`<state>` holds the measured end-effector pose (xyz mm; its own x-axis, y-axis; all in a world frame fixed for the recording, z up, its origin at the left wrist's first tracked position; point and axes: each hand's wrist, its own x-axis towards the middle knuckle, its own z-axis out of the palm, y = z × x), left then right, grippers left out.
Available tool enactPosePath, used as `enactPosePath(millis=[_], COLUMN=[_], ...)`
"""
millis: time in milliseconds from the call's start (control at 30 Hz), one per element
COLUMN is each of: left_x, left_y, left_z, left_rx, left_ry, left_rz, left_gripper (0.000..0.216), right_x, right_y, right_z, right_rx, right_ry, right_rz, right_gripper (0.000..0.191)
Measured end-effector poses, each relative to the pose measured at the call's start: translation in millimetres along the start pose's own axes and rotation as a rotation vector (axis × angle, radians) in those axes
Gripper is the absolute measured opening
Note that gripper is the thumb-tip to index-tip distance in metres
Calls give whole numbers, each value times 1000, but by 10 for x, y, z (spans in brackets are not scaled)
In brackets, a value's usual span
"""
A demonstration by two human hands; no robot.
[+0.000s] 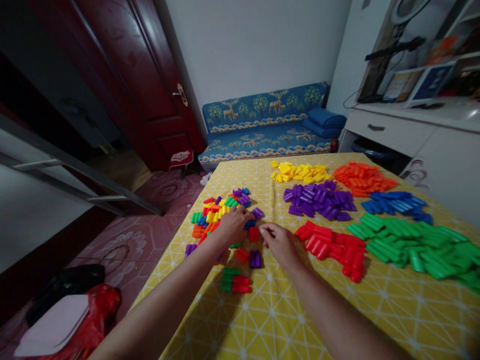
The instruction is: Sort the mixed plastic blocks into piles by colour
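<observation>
My left hand rests over the right side of a mixed pile of plastic building pieces, its fingers spread and bent down among them, the tips partly hidden. Close to it lie a blue piece and a purple piece. My right hand is curled with thumb and forefinger together, just right of a red piece; whatever it pinches, if anything, is too small to make out. Nearer me are an orange piece, a purple piece and a joined green-and-red block.
Sorted heaps of yellow, purple, orange, blue, red and green pieces cover the right of the yellow patterned tablecloth. Beyond stands a blue sofa; a white cabinet is at right.
</observation>
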<state>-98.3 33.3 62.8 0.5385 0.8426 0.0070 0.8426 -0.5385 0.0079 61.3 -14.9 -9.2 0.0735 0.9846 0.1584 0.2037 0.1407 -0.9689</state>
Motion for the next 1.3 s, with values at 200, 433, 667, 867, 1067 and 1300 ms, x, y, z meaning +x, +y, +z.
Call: enactPosePath(millis=[200, 433, 667, 867, 1067, 1300], left_x=[-6, -17, 71, 157, 42, -136], left_y=[-25, -17, -51, -140, -57, 295], left_z=[143, 173, 98, 184, 163, 252], left_rx=[-59, -46, -71, -282, -1331, -2101], left_ry=[124, 138, -18, 109, 289, 111], left_rz=[3, 31, 69, 174, -64, -265], left_gripper=[40, 41, 50, 34, 37, 47], right_x=[8, 27, 30, 27, 23, -16], right_y=[39, 85, 59, 86, 25, -82], right_z=[11, 19, 20, 14, -3, -27], right_rx=[-6, -1, 7, 7, 125, 273], right_ry=[15, 19, 17, 12, 90, 2], right_rz=[7, -4, -8, -7, -30, -158], right_gripper=[19, 17, 17, 17, 31, 53])
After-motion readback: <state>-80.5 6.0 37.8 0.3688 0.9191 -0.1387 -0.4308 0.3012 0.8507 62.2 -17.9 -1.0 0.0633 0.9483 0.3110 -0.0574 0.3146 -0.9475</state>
